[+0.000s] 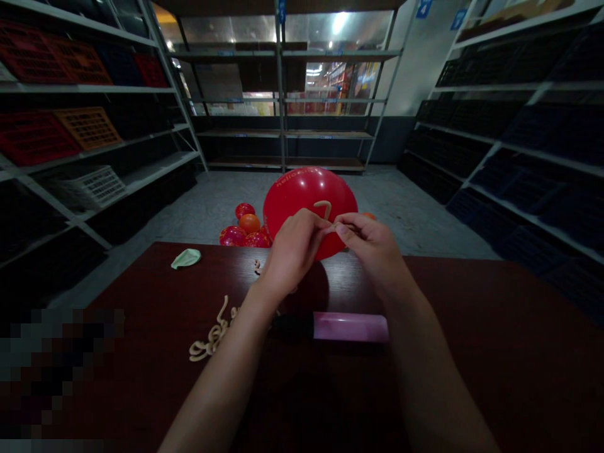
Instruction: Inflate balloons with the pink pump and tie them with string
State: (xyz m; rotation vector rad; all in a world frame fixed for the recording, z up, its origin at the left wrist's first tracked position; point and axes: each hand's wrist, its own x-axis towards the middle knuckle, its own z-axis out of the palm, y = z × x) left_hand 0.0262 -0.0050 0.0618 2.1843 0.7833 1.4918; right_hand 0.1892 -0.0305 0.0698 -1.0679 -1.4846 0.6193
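A large inflated red balloon (302, 195) with lettering near its top is just beyond my hands, over the table's far edge. A beige string (324, 205) curls up in front of it from between my fingers. My left hand (296, 242) pinches the string near the balloon's underside. Fingertips almost touching it, my right hand (370, 242) pinches the string from the other side. The balloon's neck is hidden by my fingers. Below my hands lies a hand pump (350, 327) with a purple barrel and dark end. Loose beige strings (212, 336) lie by my left forearm.
A limp pale green balloon (186, 258) rests on the dark red-brown table (136, 296) at its far left. Beyond the edge, several red and orange balloons (249, 223) are on the floor. Shelving with crates (87, 129) stands left; a rack (283, 135) stands behind, and more shelves right.
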